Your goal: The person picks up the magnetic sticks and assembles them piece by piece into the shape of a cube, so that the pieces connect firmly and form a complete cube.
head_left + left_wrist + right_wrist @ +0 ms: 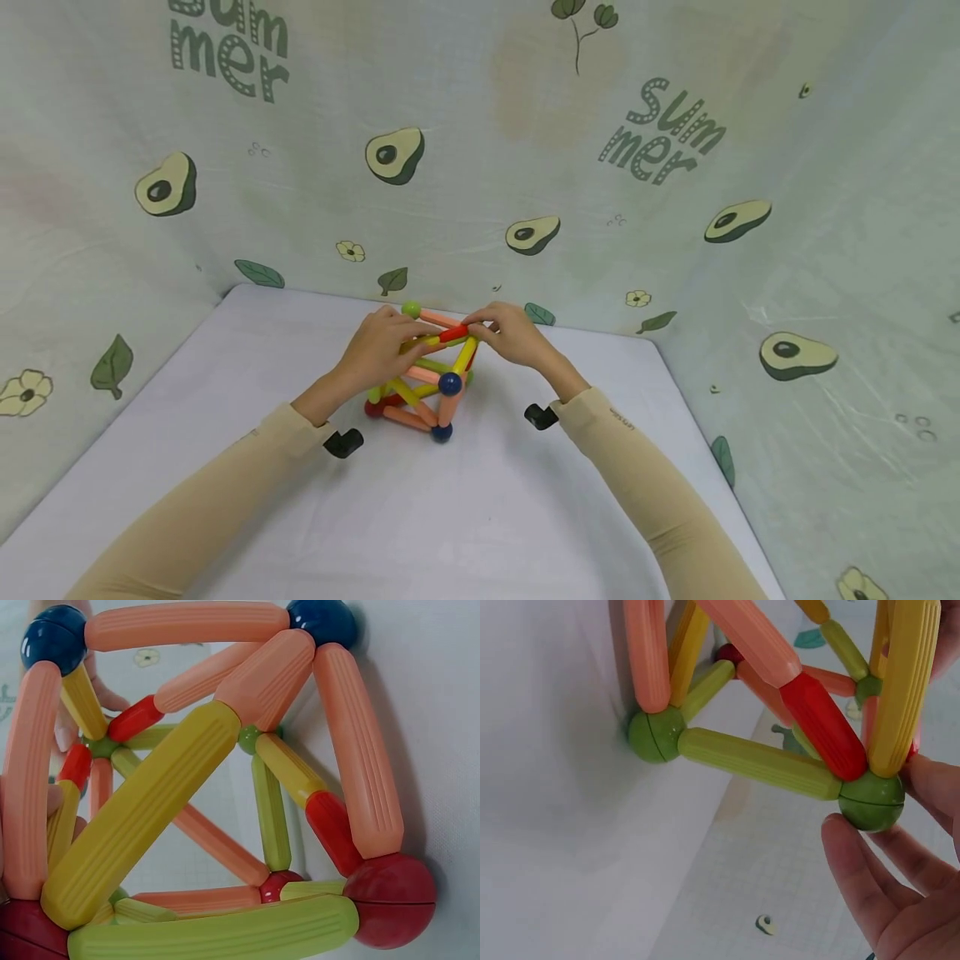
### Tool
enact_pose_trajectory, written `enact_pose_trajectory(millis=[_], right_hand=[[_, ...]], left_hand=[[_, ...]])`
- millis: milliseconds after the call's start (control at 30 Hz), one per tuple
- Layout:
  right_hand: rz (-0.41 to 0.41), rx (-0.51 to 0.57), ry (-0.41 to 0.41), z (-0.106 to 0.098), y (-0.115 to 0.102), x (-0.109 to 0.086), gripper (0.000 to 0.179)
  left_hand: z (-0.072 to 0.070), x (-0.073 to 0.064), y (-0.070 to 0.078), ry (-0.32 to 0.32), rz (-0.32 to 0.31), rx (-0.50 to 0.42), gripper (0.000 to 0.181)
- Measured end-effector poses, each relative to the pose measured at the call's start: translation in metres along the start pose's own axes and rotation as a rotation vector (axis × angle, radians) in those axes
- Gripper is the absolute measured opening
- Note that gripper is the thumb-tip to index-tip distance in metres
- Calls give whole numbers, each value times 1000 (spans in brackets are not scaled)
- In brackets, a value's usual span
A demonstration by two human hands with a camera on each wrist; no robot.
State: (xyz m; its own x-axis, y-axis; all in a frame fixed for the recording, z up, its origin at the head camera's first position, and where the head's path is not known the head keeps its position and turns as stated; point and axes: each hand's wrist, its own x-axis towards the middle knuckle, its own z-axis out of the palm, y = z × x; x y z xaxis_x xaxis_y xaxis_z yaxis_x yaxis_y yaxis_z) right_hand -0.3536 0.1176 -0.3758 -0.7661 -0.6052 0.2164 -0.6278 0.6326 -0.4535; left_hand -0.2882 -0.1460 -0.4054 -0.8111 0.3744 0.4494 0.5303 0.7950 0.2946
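A box-shaped frame of coloured magnetic rods and balls stands on the table, with a dark blue ball at a near upper corner. My left hand reaches over its top from the left, thumb and fingers around a yellow-and-red rod. That rod's red end points toward my right hand, which pinches the green ball at the top right corner. Red, yellow and light green rod ends meet this ball. A salmon-and-yellow diagonal rod crosses one side, between blue and red balls.
The frame rests on a white-covered table, toward its back edge. Behind and at both sides hangs a pale cloth printed with avocados and leaves. A black wrist camera sticks out from the left cuff, another from the right.
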Motion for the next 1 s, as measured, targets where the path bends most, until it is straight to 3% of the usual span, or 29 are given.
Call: enact_pose_trajectory(millis=[567,733,867,1000], right_hand=[[-22,-58,69,4,-6,-2,19],[-33,-46,61,4,-3,-5,21],[-10,-35,30,-1,-1,-14,29],[30,-42,18,-13,2,-34,41]], left_hand=[[0,4,5,-40,-29,13,28],[0,3,3,-34,-23,-34,28],[-2,-1,-1,-21,-6,-73,30],[-11,-12,-10,20,17,-51,32]])
